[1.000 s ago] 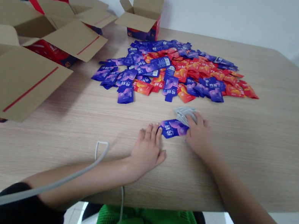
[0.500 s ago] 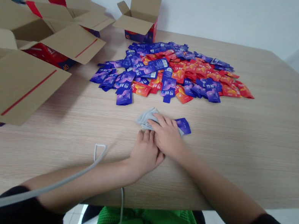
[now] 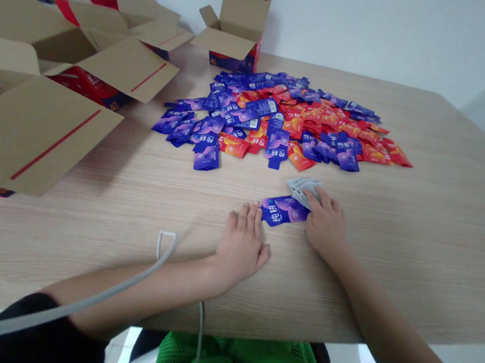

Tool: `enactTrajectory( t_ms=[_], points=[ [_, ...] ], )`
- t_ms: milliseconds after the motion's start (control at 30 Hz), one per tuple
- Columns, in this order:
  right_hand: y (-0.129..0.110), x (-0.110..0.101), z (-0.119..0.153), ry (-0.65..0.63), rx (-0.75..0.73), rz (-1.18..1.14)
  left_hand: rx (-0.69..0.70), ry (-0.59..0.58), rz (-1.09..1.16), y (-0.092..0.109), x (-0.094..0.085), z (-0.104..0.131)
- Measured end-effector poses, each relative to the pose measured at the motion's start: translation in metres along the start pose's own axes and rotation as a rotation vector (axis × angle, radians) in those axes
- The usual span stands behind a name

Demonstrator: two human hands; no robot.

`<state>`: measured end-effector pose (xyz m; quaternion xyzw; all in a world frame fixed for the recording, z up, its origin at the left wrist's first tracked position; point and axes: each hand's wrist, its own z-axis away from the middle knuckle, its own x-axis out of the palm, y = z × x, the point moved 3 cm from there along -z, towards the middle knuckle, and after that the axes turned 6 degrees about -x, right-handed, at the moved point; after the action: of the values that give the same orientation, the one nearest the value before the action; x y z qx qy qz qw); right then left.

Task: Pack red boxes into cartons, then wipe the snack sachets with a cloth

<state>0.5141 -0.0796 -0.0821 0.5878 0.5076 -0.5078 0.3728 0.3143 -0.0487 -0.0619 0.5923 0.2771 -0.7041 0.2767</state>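
A single blue-purple sachet (image 3: 277,211) lies flat on the table in front of me. Flat on the wood, my left hand (image 3: 241,241) has its fingers stretched out, the tips at the sachet's left edge. My right hand (image 3: 327,221) is closed over a folded light grey cloth (image 3: 304,189), pressed down at the sachet's right end. The hand and cloth cover that end. Beyond my hands spreads a heap of blue sachets (image 3: 204,155) and red-orange sachets (image 3: 383,153).
Open cardboard boxes (image 3: 67,135) with raised flaps crowd the left side of the table (image 3: 400,247). Another open box (image 3: 236,46) stands at the back by the wall. A pale cable (image 3: 120,286) crosses over my left forearm.
My right hand and the cloth have slid right, away from my left hand, uncovering most of the single sachet. My left hand stays nearly in place.
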Motion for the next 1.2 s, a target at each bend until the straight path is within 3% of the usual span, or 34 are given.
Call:
enactTrajectory(
  t_ms=[167,333,400,467,567,667,900,1100,1200],
  points=[
    [0.006,-0.007,-0.016,0.074,0.044,-0.176,0.000,-0.006,0.008,0.000,0.000,0.000],
    [-0.035,-0.031,-0.030,0.245,-0.043,-0.318,0.014,0.004,0.004,-0.001,-0.001,0.001],
    [-0.059,-0.031,-0.029,0.204,-0.110,-0.307,0.022,0.006,-0.001,-0.001,-0.002,0.001],
    [-0.079,-0.024,-0.026,0.077,-0.176,-0.257,0.026,0.008,-0.001,-0.001,-0.003,0.001],
    [-0.089,-0.010,-0.020,-0.062,-0.255,-0.168,0.023,0.009,0.001,-0.001,-0.003,0.001],
    [-0.076,-0.004,-0.016,-0.045,-0.236,-0.092,0.022,0.014,-0.001,-0.001,-0.002,0.001],
    [-0.018,-0.002,-0.004,-0.054,-0.009,0.064,0.016,-0.009,0.008,0.000,0.000,-0.001],
    [0.018,-0.004,-0.015,-0.083,-0.052,-0.004,0.021,-0.006,0.036,-0.003,-0.001,0.001],
    [0.017,-0.016,-0.026,-0.003,-0.070,-0.134,0.041,0.013,0.057,-0.005,-0.002,0.003]
  ],
)
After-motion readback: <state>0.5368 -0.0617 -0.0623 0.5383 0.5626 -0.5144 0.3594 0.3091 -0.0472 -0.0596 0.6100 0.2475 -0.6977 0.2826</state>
